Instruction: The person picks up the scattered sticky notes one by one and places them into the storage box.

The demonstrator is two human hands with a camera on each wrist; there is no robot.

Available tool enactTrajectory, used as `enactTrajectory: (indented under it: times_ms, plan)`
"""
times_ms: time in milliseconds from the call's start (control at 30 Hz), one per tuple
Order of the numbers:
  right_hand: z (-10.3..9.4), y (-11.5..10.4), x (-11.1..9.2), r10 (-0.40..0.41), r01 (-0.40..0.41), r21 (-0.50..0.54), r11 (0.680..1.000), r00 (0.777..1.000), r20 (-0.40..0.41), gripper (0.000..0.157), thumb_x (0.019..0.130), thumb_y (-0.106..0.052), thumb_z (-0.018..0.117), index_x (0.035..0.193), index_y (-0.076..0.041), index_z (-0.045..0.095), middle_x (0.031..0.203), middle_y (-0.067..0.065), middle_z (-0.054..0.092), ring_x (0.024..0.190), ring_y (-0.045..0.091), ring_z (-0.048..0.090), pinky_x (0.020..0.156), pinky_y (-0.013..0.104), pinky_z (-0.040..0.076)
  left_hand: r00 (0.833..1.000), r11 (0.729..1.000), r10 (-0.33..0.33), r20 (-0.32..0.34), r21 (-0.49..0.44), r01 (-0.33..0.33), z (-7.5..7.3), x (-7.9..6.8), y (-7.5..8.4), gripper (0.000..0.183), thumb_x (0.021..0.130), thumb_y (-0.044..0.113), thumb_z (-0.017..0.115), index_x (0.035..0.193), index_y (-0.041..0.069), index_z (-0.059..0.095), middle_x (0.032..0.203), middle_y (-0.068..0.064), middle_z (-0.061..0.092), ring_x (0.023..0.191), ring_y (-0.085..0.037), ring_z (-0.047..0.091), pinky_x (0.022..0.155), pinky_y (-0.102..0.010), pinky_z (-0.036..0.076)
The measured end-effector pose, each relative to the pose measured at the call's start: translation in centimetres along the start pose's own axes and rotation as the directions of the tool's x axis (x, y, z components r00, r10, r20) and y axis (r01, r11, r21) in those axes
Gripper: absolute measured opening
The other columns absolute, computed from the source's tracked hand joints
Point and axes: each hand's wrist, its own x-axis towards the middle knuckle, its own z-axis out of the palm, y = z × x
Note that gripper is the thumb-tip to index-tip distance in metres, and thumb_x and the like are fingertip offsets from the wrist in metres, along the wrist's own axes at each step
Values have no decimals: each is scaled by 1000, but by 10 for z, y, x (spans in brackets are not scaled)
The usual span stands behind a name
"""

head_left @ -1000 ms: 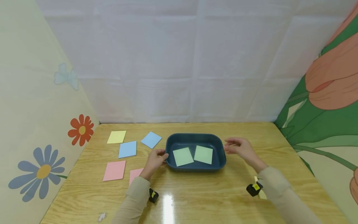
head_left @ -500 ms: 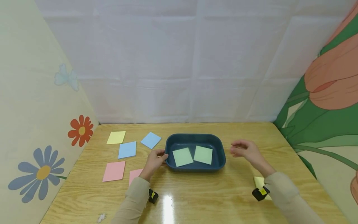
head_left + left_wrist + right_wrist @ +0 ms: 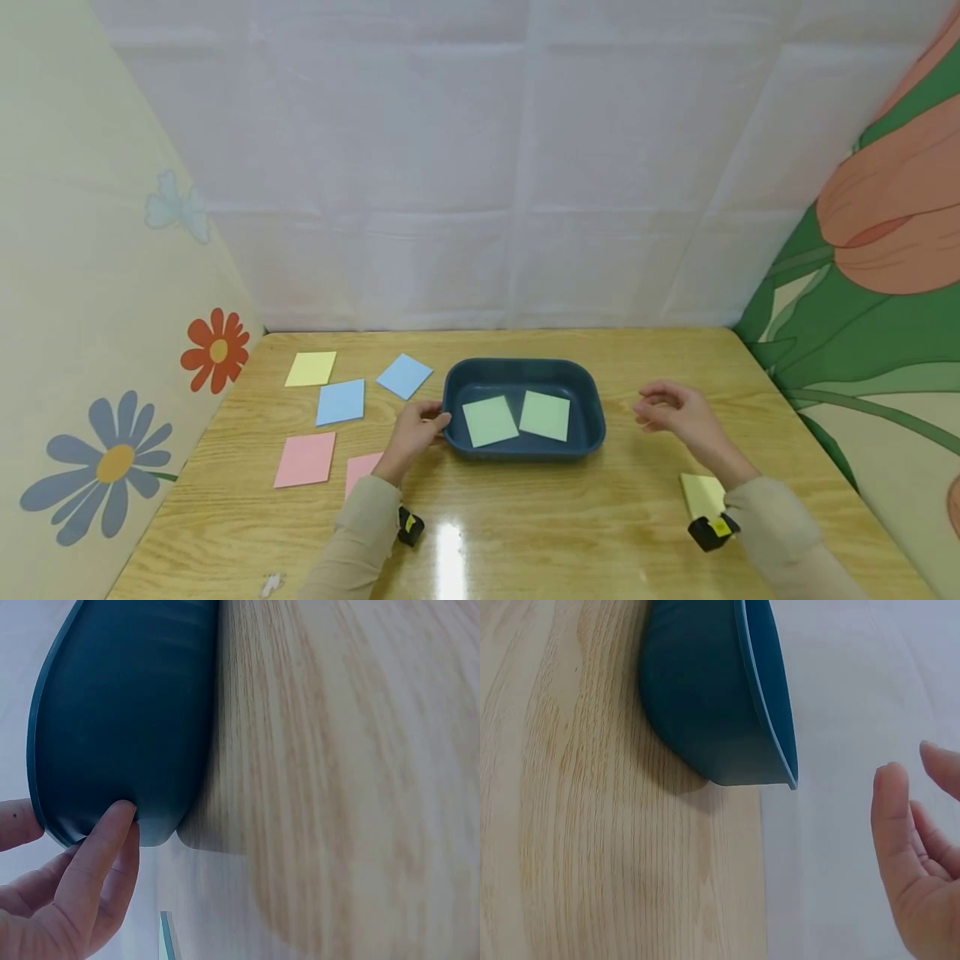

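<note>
A dark teal plastic tray (image 3: 525, 455) with rounded corners rests on the table, holding two pale green square paper notes (image 3: 491, 421) side by side. My left hand (image 3: 411, 433) grips its left end. The thumb lies at the rim, and in the left wrist view the fingers (image 3: 112, 832) press against the outer wall. To the right of the tray, my right hand (image 3: 684, 418) is in the air, loosely bent and holding nothing. A gap separates its fingers from the tray's end in the right wrist view.
Left of the tray lie a yellow note (image 3: 311, 368), two blue notes (image 3: 341, 402) and two pink notes (image 3: 304, 459), one partly under my left forearm. Another yellow note (image 3: 701, 496) is partly covered by my right wrist. A white cloth (image 3: 480, 167) hangs behind the table.
My right hand has moved right, away from the tray's right end, uncovering more of the yellow note by its wrist. The left hand and the tray have hardly moved.
</note>
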Motion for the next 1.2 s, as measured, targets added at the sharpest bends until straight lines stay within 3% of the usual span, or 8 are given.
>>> enactTrajectory:
  times_ms: [333, 867, 1200]
  plan:
    - [-8, 3, -9, 42, -43, -19, 999, 999, -31, 34, 90, -9, 58, 115, 12, 46, 87, 2, 59, 74, 10, 62, 67, 33, 56, 1000, 1000, -7, -12, 21, 7, 0, 2, -4, 28, 90, 2, 55, 114, -13, 56, 93, -18, 57, 70, -18, 61, 66, -35, 57]
    - [-14, 13, -26, 67, -69, -32, 997, 996, -57, 42, 90, -12, 58, 119, 15, 43, 87, 1, 59, 74, 10, 63, 67, 35, 56, 1000, 999, -25, -13, 22, 25, 0, 2, -3, 28, 90, 1, 54, 114, -13, 56, 93, -18, 57, 69, -16, 59, 69, -38, 56]
    - [-16, 25, -33, 130, -135, -67, 989, 988, -79, 48, 91, -17, 59, 123, 14, 41, 87, 3, 63, 73, 12, 63, 67, 35, 56, 1000, 1000, -22, -9, 14, 22, 0, 1, -2, 27, 90, 1, 54, 114, -13, 56, 93, -18, 57, 69, -15, 59, 70, -39, 56]
